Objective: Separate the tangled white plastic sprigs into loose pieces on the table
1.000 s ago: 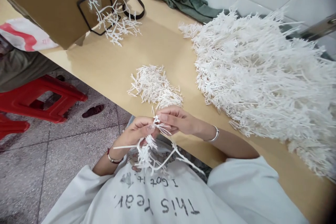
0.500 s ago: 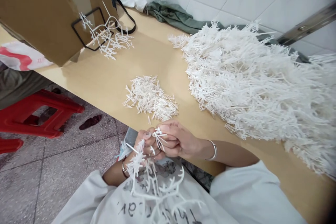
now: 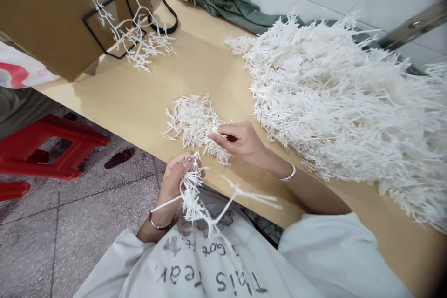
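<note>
My left hand (image 3: 177, 176) is closed around a white branched plastic sprue (image 3: 195, 198) that hangs down over my shirt at the table's near edge. My right hand (image 3: 240, 139) reaches over the table (image 3: 139, 98), fingers pinched on small white plastic pieces, right at the small pile of loose white pieces (image 3: 193, 123). A big heap of white branched sprues (image 3: 345, 107) lies to the right of that hand.
A brown cardboard box (image 3: 45, 14) stands at the back left with stripped white sprue frames (image 3: 138, 39) and a black strap beside it. A green cloth (image 3: 230, 2) lies against the tiled wall. Red plastic stools (image 3: 52, 144) stand on the floor to the left.
My right hand has left the sprue in my left hand and moved forward onto the small pile of pieces. The left hand stays near the table edge with the sprue.
</note>
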Demonstrator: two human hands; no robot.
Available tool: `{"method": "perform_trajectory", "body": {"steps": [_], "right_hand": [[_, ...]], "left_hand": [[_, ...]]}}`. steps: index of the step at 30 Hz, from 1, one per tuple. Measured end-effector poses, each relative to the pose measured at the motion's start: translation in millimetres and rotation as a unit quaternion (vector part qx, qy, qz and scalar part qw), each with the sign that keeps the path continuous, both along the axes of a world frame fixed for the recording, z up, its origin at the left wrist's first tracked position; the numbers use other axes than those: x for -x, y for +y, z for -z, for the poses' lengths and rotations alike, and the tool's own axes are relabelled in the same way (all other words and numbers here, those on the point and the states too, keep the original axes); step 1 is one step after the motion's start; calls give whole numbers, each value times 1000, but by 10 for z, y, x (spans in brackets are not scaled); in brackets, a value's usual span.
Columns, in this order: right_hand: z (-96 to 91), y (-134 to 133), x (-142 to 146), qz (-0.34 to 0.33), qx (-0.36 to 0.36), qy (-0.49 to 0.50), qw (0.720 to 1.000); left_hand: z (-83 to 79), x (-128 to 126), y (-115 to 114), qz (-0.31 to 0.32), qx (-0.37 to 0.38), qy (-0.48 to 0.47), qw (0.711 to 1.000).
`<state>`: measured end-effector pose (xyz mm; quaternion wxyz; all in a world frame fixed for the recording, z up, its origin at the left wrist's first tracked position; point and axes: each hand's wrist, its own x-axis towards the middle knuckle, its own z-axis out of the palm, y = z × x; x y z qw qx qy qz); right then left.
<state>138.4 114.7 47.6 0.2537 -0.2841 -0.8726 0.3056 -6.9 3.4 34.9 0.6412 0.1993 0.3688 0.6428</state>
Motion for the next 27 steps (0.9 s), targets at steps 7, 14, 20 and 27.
{"method": "perform_trajectory", "body": {"steps": [7, 14, 20, 27], "right_hand": [[159, 93, -31, 81, -305, -174, 933], [104, 18, -46, 81, -248, -126, 957], [74, -27, -48, 85, -144, -86, 982], [-26, -229, 13, -80, 89, 77, 990]], "left_hand": [[202, 20, -12, -25, -2, 75, 997], [207, -12, 3, -24, -2, 62, 998], [248, -31, 32, -24, -5, 87, 996], [271, -72, 39, -21, -10, 166, 986]]}}
